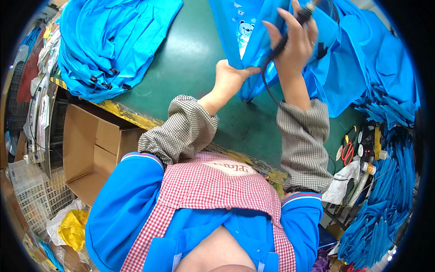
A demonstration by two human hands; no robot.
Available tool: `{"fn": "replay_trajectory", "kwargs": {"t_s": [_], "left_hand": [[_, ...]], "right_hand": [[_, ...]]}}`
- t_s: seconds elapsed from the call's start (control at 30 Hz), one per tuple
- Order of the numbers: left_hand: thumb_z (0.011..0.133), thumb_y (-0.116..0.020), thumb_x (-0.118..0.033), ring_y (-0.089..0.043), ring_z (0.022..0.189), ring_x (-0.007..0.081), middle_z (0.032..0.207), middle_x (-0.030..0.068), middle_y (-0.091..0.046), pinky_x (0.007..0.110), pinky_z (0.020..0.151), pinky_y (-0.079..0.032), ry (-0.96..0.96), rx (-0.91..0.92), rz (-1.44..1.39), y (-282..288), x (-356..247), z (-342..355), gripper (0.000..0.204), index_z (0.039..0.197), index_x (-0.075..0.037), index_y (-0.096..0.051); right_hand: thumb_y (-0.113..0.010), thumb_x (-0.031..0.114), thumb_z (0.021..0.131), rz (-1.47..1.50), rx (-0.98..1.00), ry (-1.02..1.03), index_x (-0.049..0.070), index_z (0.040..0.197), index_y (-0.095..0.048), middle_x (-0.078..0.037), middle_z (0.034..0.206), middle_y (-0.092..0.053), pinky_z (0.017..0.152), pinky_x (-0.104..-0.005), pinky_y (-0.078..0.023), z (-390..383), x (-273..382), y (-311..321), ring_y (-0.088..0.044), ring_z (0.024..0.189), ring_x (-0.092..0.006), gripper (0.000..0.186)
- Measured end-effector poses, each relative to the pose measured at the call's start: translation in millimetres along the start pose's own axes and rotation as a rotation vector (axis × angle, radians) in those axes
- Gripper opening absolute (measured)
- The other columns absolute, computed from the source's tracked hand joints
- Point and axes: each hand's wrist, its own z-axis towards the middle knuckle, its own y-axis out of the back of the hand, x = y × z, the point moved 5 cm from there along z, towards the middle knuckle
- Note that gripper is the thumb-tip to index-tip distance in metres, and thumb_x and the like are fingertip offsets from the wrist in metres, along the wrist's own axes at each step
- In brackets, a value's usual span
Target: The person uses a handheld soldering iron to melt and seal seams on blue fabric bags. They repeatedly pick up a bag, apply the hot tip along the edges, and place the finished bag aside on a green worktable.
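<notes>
My left hand [229, 78] pinches the lower corner of a blue fabric piece [226, 38] between thumb and fingers. A white panel with a printed cartoon bear [246, 29] shows on that piece. In my right hand [293, 45] is a slim black corded tool [304, 14] with a brassy metal tip, pointing away to the upper right. Some fingers of that hand are raised off it, and they are slightly blurred. The tool's black cord [267, 86] loops down past my right wrist. Part of the blue fabric lies behind my right hand.
A stack of blue fabric pieces [108, 50] with black clips lies at the left of the green table [190, 50]. More blue fabric [380, 59] heaps at the right. Red-handled scissors [347, 154] sit by the right edge. An open cardboard box [95, 154] stands below left.
</notes>
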Motion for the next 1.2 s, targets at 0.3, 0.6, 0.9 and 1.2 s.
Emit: {"fn": "replay_trajectory", "kwargs": {"t_s": [0.3, 0.6, 0.9, 1.2], "left_hand": [[0.080, -0.074, -0.012, -0.064, 0.080, 0.0150, 0.093, 0.0103, -0.070, 0.031, 0.073, -0.052, -0.088, 0.070, -0.043, -4.2, 6.6, 1.4, 0.025, 0.100, 0.002, -0.067], [0.083, -0.073, -0.018, -0.057, 0.066, 0.0066, 0.074, 0.0006, -0.065, 0.025, 0.058, -0.047, -0.180, 0.053, -0.027, -3.4, 6.1, 2.9, 0.020, 0.088, 0.000, -0.067], [0.085, -0.070, -0.020, -0.061, 0.093, 0.0155, 0.103, 0.0102, -0.065, 0.030, 0.072, -0.052, -0.213, 0.053, -0.286, 8.4, -10.3, 8.0, 0.050, 0.123, -0.001, -0.045], [0.074, -0.074, -0.006, -0.063, 0.082, 0.0123, 0.098, 0.0080, -0.063, 0.023, 0.062, -0.049, -0.272, -0.214, 0.042, 70.4, -24.1, 27.4, 0.055, 0.119, 0.000, -0.043]], "right_hand": [[-0.055, 0.015, 0.083, 0.193, 0.242, -0.266, 0.008, 0.086, -0.064, -0.001, 0.066, -0.054, 0.086, -0.0407, -0.042, -74.1, 79.0, 115.6, -0.050, 0.058, -0.0159, 0.012], [-0.057, 0.012, 0.075, 0.112, 0.251, -0.198, 0.010, 0.079, -0.064, 0.000, 0.059, -0.049, 0.084, -0.0386, -0.040, -87.3, 82.1, 96.1, -0.047, 0.055, -0.0150, 0.007], [-0.059, 0.021, 0.091, 0.282, 0.093, -0.207, 0.005, 0.095, -0.062, -0.010, 0.074, -0.061, 0.090, -0.0474, -0.043, -46.4, 68.9, 116.9, -0.059, 0.067, -0.0210, 0.017], [-0.070, 0.008, 0.081, -0.042, 0.146, -0.261, 0.006, 0.111, -0.050, -0.028, 0.139, -0.042, 0.104, -0.0398, -0.036, -52.3, -6.8, 32.5, -0.044, 0.127, -0.0413, 0.036]]}}
